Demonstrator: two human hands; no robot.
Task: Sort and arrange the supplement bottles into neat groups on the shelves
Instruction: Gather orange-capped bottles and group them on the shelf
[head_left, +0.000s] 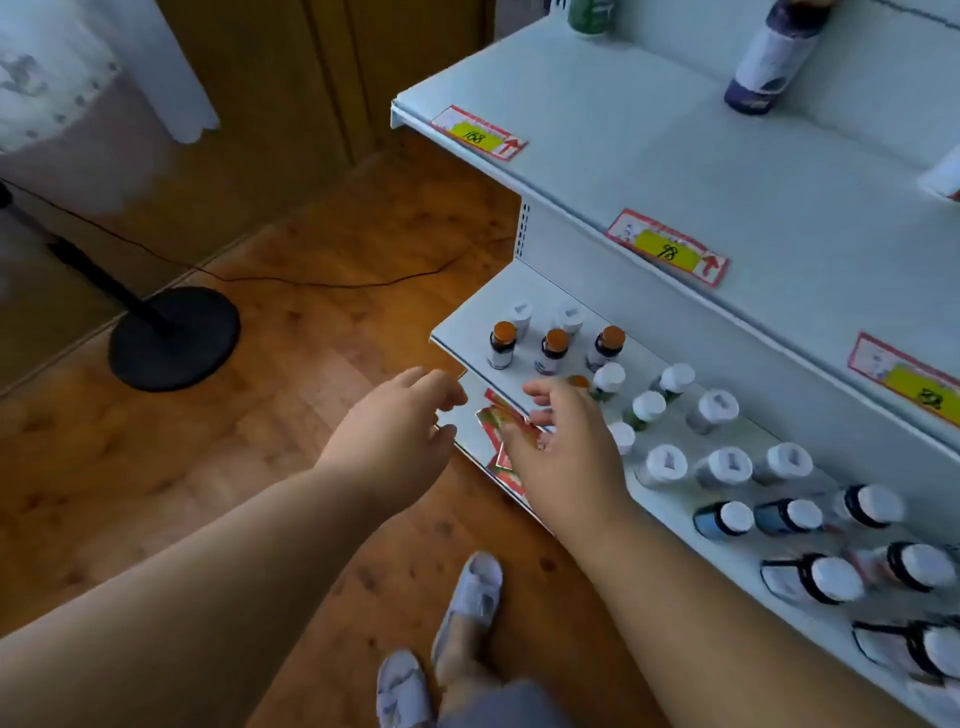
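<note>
The supplement bottles stand upright on the lower shelf (670, 499) of a white rack, already partly grouped: three orange-capped bottles (554, 349) in a row near the shelf's left end, white-capped bottles (669, 463) toward the middle, and dark bottles with white lids (789, 515) further right, some of those leaning or lying over.

Both hands reach toward the left end of that shelf. The right hand (566, 441) is the nearer one: its fingers are spread and loosely bent, holding nothing, and it hovers just in front of the orange-capped row, with one more orange cap (577, 382) peeking past its fingertips. That half-hidden bottle looks like the likely next pick; it lies straight ahead of the right hand, long axis upright, so a grasp from above or from the side would suit. The left hand (400, 421) hangs off the shelf's left corner, fingers relaxed and empty, close to some red and green packets (501, 421) on the shelf edge.

Above, an upper shelf (649, 156) carries yellow price tags (667, 247) and a tall dark bottle (774, 57). Below is a wooden floor (260, 467), with a black stand base (174, 338) and its cable.
</note>
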